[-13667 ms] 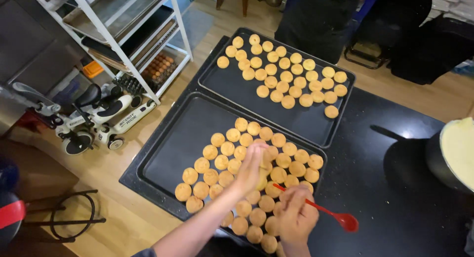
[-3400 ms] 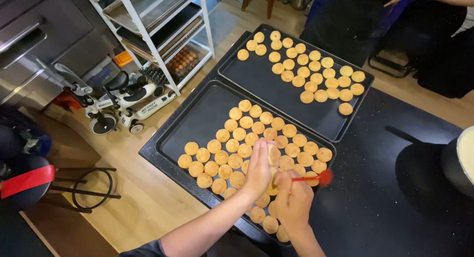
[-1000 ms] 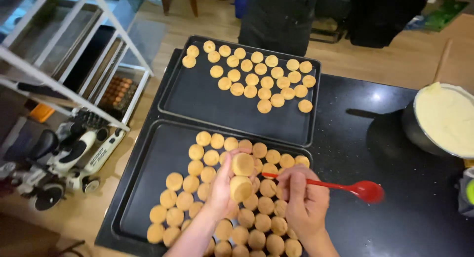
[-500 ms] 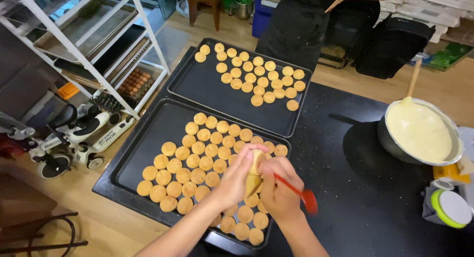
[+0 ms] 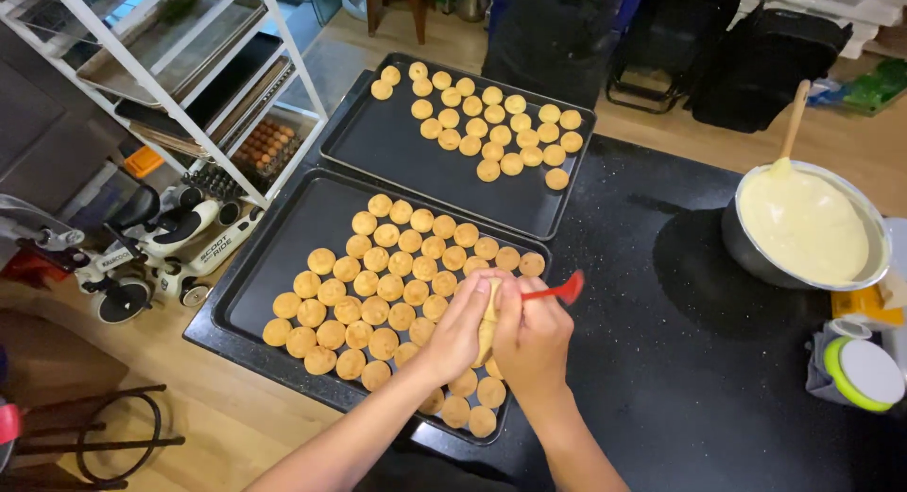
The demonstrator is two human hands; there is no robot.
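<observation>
So, two hands are seen working over the near black rectangular baking tray [image 5: 274, 265], which sits on a black speckled countertop [image 5: 680, 360]. A small round golden pastry shell [image 5: 488, 324] is pinched on edge between them, lifted just above the tray's right end. The left hand [image 5: 460, 327] is wrapped around it from the left, fingers curled in close. The right hand [image 5: 532, 339] is closed too, pressed against the shell from the other side, and a red plastic spoon [image 5: 559, 290] is gripped in it, its bowl poking out to the upper right past the fingertips. Whether the spoon tip is actually touching the shell can't be told, since it's hidden by the fingers.

The near tray is packed with rows of the same round golden pastry shells [image 5: 378, 284], lying flat and touching each other. A second black baking tray [image 5: 378, 142] is set just behind it, with a smaller cluster of shells [image 5: 491, 123] kept to its upper right half.

Off to the right, well apart from the hands, a metal mixing bowl [image 5: 746, 251] full of pale yellow cream [image 5: 808, 223] is parked on the counter, with a wooden spoon handle [image 5: 795, 119] sticking up from it. A white wire rack [image 5: 189, 67] is seen on the floor side at left.
</observation>
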